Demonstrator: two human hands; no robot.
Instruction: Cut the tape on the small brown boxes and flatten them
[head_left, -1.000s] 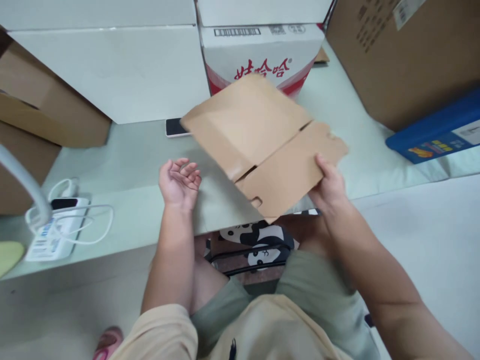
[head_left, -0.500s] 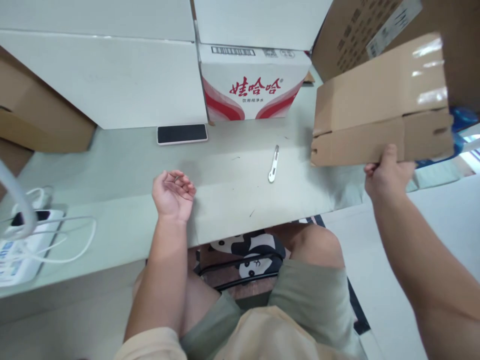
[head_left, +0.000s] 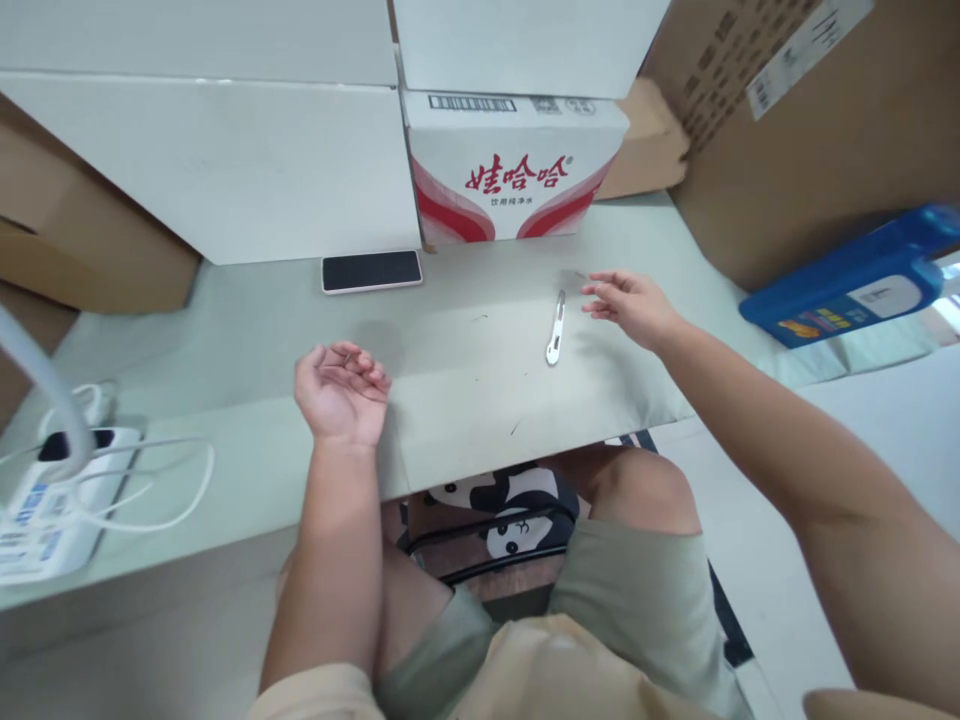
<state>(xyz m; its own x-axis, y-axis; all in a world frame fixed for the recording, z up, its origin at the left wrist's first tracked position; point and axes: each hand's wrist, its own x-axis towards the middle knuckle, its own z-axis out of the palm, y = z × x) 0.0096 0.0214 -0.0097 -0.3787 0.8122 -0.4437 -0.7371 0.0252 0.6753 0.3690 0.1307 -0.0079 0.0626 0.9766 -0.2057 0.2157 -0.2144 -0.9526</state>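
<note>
My right hand (head_left: 630,305) hovers just right of a small white utility knife (head_left: 556,330), fingers apart and nothing in them. The knife lies on the pale green tabletop (head_left: 465,370), its narrow end pointing away from me. My left hand (head_left: 343,392) rests palm up at the left, fingers loosely curled and apart, holding nothing. Beyond it lies a phone (head_left: 372,271) with a dark screen, close to the white boxes. A brown cardboard box (head_left: 641,140) stands at the back, partly hidden behind the white box with red lettering (head_left: 517,175).
Large white boxes (head_left: 300,165) line the back. A big brown carton (head_left: 817,150) and a blue bottle (head_left: 840,290) stand at the right. On the left are a power strip (head_left: 67,510) with white cables and another brown carton (head_left: 112,230).
My right hand has let go of the brown cardboard box, which now sits at the back beside the white box. The hand has moved left toward the knife. My left hand stays put.
</note>
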